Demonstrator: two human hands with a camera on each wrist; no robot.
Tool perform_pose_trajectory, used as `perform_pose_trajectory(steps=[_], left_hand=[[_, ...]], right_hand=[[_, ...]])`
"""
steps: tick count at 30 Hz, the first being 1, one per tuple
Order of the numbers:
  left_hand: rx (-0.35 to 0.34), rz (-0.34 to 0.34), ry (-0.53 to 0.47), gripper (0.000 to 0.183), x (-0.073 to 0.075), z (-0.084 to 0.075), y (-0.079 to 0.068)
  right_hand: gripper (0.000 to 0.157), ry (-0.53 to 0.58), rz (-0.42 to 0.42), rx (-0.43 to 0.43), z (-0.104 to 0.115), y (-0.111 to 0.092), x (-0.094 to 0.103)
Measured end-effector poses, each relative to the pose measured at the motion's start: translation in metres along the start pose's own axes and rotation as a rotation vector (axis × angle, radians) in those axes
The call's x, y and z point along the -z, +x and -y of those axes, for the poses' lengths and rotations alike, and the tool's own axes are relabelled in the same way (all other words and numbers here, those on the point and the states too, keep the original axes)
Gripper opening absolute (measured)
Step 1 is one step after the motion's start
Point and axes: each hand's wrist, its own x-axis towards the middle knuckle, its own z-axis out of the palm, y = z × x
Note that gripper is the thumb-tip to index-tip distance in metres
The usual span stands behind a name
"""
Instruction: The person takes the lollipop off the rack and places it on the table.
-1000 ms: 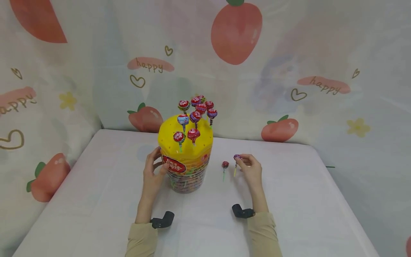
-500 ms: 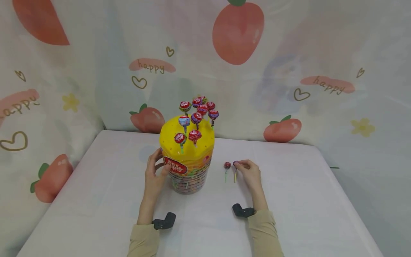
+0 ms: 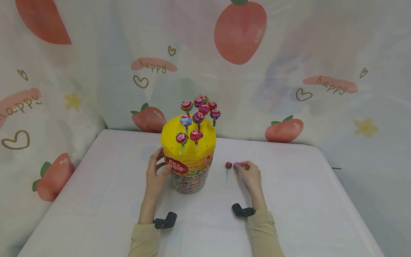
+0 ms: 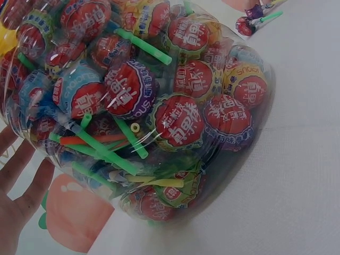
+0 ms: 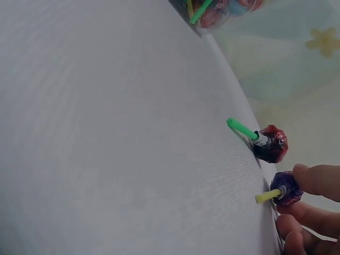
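Your left hand (image 3: 156,178) has kept its place on the left side of the tub (image 3: 196,167), fingers bent round the wall and thumb against the front, and the tub itself stands upright as it did. Right of the tub, the red lollipop (image 3: 228,165) lies where it was. The change is just beyond it: over the last second your right hand (image 3: 251,175) has come down and slightly nearer you, so the purple lollipop (image 3: 236,165) is now level with the red one instead of above it. I'd judge that you have it down at the cloth, set beside its neighbour but not released: your thumb and fingers are narrowed on its wrapped head in a pinch. Whether the head bears on the cloth, I can't tell.

As for looks, the tub is clear and packed with wrapped candies and coloured sticks, with a red label (image 3: 177,166) near its top and a yellow lid (image 3: 199,152). Out of that lid rises a cluster of upright lollipops (image 3: 196,135). To the tub's right, the red lollipop has a shiny dark wrapper and a green stick; the purple one, farther right, has a yellow stick pointing toward you.
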Motion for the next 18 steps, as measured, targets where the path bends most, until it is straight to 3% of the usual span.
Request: perform_pose_trajectory(steps=[8,13,18], left_hand=[[-0.008,0.006,-0.012,0.059,-0.002,0.001,0.0],[0.008,0.01,-0.004,0.06,-0.003,-0.001,0.001],[0.04,0.004,0.013,0.06,0.0,-0.003,0.0]], right_hand=[[0.031,-0.012,-0.011,0.016,0.0,-0.002,0.006],[0.03,-0.005,-0.061,0.037,0.001,-0.005,0.012],[0.026,0.022,-0.143,0.111,0.01,-0.012,0.017]])
